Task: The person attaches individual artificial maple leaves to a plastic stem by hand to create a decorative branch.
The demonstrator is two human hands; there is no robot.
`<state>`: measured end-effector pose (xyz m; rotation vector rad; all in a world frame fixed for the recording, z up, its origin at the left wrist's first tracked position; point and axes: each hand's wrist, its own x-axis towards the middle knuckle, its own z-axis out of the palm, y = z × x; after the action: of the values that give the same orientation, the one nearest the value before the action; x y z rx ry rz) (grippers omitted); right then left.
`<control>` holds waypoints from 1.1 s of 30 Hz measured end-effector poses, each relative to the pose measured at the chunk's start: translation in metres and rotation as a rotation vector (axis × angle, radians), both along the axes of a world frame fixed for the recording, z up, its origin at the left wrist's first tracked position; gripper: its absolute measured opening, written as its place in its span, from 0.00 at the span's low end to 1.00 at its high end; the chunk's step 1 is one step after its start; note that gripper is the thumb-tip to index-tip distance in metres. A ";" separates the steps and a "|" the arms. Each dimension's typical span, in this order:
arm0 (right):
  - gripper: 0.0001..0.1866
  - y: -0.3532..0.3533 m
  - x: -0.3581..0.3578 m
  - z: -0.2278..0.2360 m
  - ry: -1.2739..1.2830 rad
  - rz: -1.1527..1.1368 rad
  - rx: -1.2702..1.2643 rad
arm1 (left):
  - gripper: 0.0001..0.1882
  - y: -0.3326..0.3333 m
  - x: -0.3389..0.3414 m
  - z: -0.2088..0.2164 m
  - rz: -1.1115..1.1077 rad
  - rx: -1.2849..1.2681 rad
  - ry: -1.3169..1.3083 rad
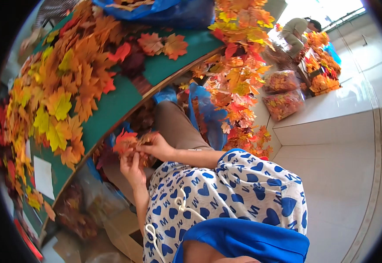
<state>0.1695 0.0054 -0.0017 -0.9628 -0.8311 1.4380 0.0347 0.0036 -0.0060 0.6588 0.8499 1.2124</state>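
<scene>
While both my hands meet just left of frame centre, below the edge of the green surface (112, 109), they work a small bunch of fake maple leaves (127, 141). My left hand (132, 168) is closed on the bunch from underneath, fingers curled up round it; my right hand (158, 147) pinches it from the right side, thumb and fingers together on the leaves. Leaves look like thin fabric: very light, floppy, easy to crease, not slippery, judging by look. Best hold is low at the stems, where they gather, not the blades. More loose leaves (59, 92) heaped on the surface upper left; leaf garlands (239, 74) hang centre top; bagged leaves (283, 103) on the floor at right.
</scene>
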 end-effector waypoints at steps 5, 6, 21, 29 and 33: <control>0.07 -0.006 0.000 0.003 -0.221 -0.032 -0.003 | 0.07 0.002 0.001 -0.013 0.087 0.036 0.116; 0.08 -0.006 0.000 0.002 -0.220 -0.031 0.021 | 0.07 0.002 0.003 -0.016 0.081 0.057 0.121; 0.10 -0.007 -0.003 -0.018 -0.257 -0.045 0.007 | 0.08 0.002 0.010 -0.025 0.204 0.038 0.237; 0.06 0.024 0.031 0.058 -0.919 0.624 -0.061 | 0.06 -0.007 -0.006 -0.020 0.110 -0.058 -0.009; 0.05 0.082 0.098 0.163 -0.797 0.240 0.400 | 0.08 0.002 -0.019 -0.024 0.126 -0.245 -0.133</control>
<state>0.2678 0.0879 0.1614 -1.1514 -1.7927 0.9914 0.0155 0.0055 -0.0302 0.3270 0.9208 1.2251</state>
